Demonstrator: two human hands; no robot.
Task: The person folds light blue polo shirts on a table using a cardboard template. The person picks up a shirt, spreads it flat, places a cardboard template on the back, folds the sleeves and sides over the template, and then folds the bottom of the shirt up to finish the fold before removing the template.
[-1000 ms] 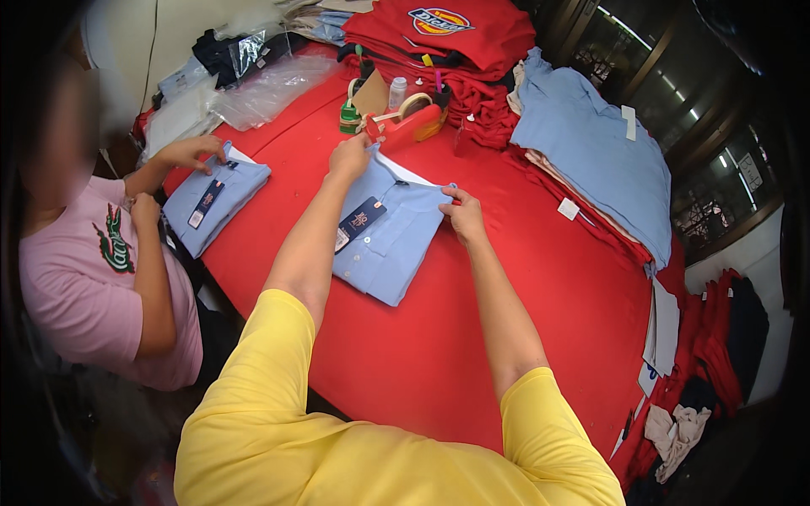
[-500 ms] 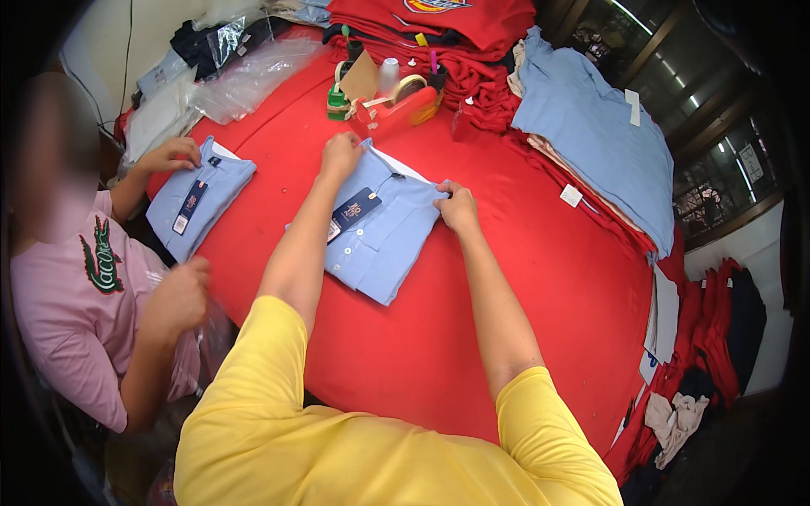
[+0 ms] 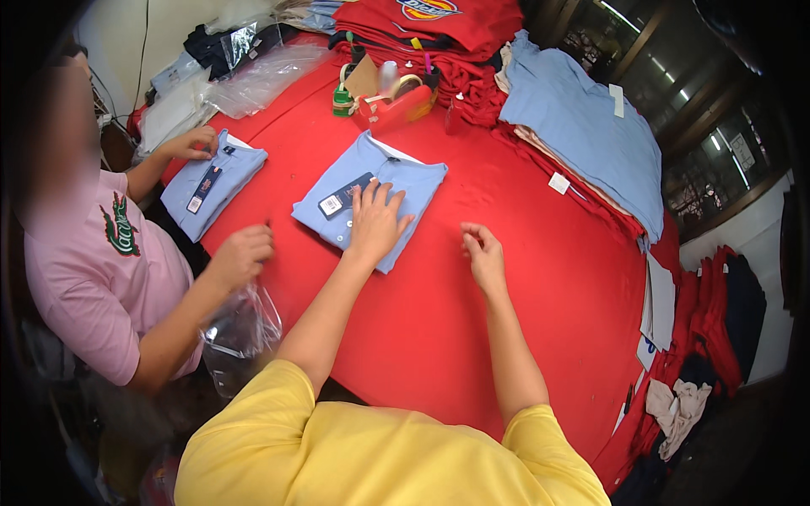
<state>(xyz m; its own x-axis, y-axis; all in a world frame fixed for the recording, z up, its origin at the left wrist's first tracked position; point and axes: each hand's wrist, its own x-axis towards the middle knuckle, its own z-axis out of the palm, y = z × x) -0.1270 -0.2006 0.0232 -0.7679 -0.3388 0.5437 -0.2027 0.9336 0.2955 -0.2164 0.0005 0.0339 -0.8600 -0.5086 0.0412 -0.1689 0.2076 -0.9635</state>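
Note:
A folded light-blue button-up shirt lies on the red table, with white backing showing at its collar edge. My left hand rests on its front, palm down with fingers spread, beside the dark hang tag. To the right of the shirt, my right hand is apart from it above the red surface, fingers loosely bent and holding nothing. Farther left lies another folded blue shirt with a similar tag. A co-worker in pink has one hand at that shirt's collar.
The co-worker's other hand is near a clear plastic bag. A red tape dispenser stands at the back among small containers. Red garments are piled behind it. Blue garments lie at the far right, and clear plastic sleeves at the back left.
My left hand has moved from the shirt's collar corner onto its front. My right hand has let go of the other corner and drawn back. The co-worker's plastic bag has come into clearer view.

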